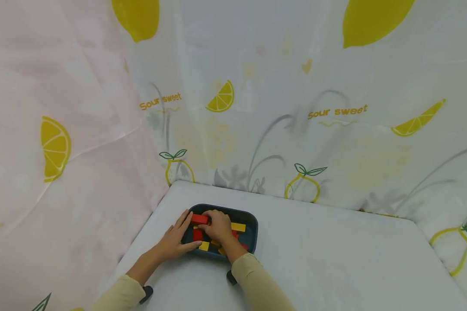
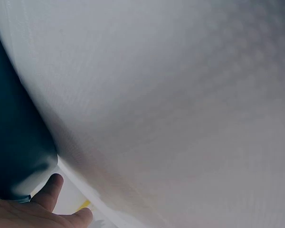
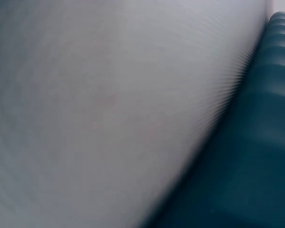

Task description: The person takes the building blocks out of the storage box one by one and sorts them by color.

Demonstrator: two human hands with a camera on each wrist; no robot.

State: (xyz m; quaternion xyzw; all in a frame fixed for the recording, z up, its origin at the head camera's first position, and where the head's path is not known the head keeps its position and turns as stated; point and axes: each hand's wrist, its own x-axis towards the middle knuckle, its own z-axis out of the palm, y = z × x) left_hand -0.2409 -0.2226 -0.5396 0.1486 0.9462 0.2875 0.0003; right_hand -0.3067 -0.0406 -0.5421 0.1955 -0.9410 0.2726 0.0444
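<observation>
A dark teal plastic tub (image 1: 253, 222) on the white table holds several red and yellow blocks. My right hand (image 1: 219, 226) reaches into it from the front, thumb and forefinger pinching the right end of a red block (image 1: 198, 219). My left hand (image 1: 175, 242) lies along the left rim, its fingers extended, the thumb stretched over the near side beside a yellow block (image 1: 204, 246). Below the right hand's fingers is another red block (image 1: 197, 234); a long yellow block (image 1: 238, 227) lies to the right. In the left wrist view, fingers (image 2: 50, 192) show beside the tub's wall (image 2: 14, 118).
The white tabletop (image 1: 327, 250) extends to the right of the tub. A lemon-printed curtain (image 1: 257, 108) rises behind the table and along its left side. Ribbed tub wall (image 3: 270, 95) fills the right edge of the right wrist view.
</observation>
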